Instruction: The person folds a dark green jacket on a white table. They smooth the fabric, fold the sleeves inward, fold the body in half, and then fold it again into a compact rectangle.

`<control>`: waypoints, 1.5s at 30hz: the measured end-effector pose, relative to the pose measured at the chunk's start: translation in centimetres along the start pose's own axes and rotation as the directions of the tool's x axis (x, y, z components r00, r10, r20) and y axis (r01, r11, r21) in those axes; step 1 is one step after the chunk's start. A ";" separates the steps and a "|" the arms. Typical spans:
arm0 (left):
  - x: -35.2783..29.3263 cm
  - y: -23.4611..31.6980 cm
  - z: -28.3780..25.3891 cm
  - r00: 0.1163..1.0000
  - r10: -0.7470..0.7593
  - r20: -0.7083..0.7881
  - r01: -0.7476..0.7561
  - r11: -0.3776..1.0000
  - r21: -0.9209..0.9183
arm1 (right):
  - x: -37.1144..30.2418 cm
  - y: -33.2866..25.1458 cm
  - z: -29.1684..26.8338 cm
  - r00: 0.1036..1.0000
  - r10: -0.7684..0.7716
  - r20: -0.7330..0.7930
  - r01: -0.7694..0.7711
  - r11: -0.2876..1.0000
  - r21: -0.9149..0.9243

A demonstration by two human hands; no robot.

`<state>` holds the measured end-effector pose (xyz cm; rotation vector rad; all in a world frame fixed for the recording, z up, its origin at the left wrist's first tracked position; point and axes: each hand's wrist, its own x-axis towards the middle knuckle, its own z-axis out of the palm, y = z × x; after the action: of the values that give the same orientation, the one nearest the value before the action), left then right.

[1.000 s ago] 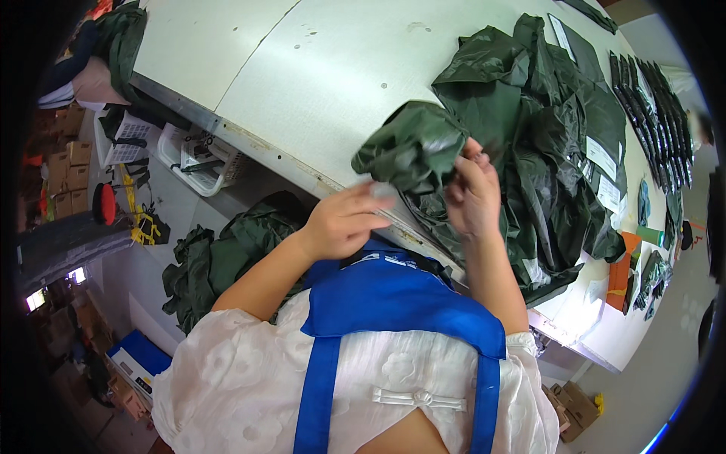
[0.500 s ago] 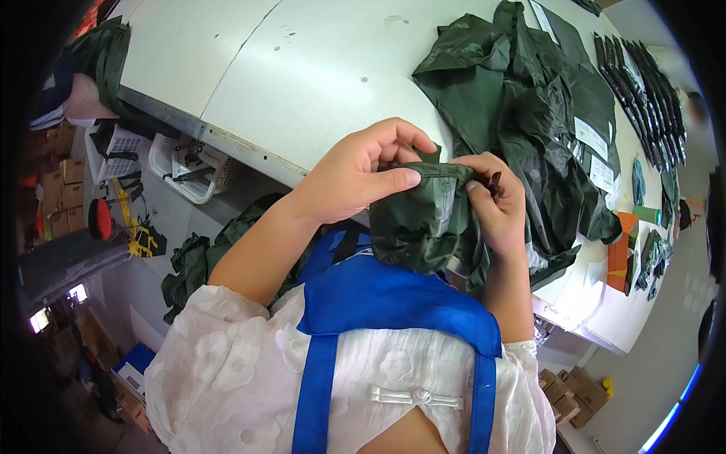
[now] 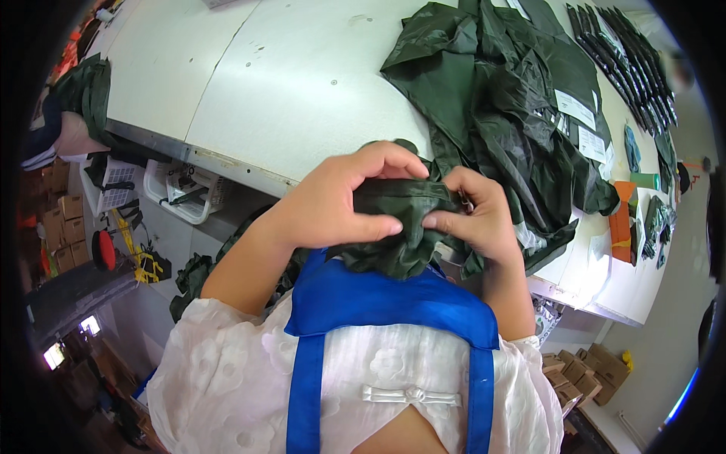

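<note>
Both hands hold a folded piece of dark green, thin waterproof-looking fabric (image 3: 397, 200) just in front of the blue apron (image 3: 393, 303). My left hand (image 3: 344, 193) grips its left side, thumb on the near face and fingers curled over the far edge. On the other side my right hand (image 3: 484, 216) pinches the fabric, its thumb near the left thumb. The lower part of the fabric hangs crumpled against the apron. Beyond my right hand, a heap of the same green fabric (image 3: 510, 121) lies on the white table.
The white table (image 3: 302, 98) has its near edge left of my hands. Dark flat packages (image 3: 624, 72) lie in a row at the far right, near an orange item (image 3: 624, 227). A white basket (image 3: 185, 193) sits below the table edge. Cardboard boxes (image 3: 586, 371) stand at lower right.
The fabric has been pulled closer and turned, its seamed edge now lower and more folded. My two thumbs have come closer together on its near face. The view has shifted slightly.
</note>
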<state>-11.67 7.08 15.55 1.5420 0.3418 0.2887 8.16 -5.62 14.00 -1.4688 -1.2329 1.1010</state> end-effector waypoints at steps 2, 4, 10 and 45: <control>-0.4 0.3 0.3 0.987 -0.156 -0.030 0.158 0.969 0.188 | -0.5 0.3 0.3 0.931 -0.161 -0.327 0.152 0.987 -0.052; -0.4 0.2 1.2 0.981 -0.180 -0.070 0.192 0.866 0.461 | 0.0 0.9 0.4 0.819 -0.317 -0.479 0.216 0.942 -0.256; 0.4 -2.8 0.8 0.765 0.492 -0.415 -0.012 0.655 0.756 | -0.2 -0.8 0.9 0.968 -0.132 -0.214 0.073 0.962 -0.264; 23.8 -20.5 0.1 0.699 -0.447 -0.558 0.340 0.894 -0.291 | -4.8 11.0 -18.5 0.703 0.138 -0.698 -0.156 0.987 0.037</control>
<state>9.59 16.06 -5.72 1.1295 1.1314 0.4639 27.79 -13.12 7.39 -1.7943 -0.5865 0.5094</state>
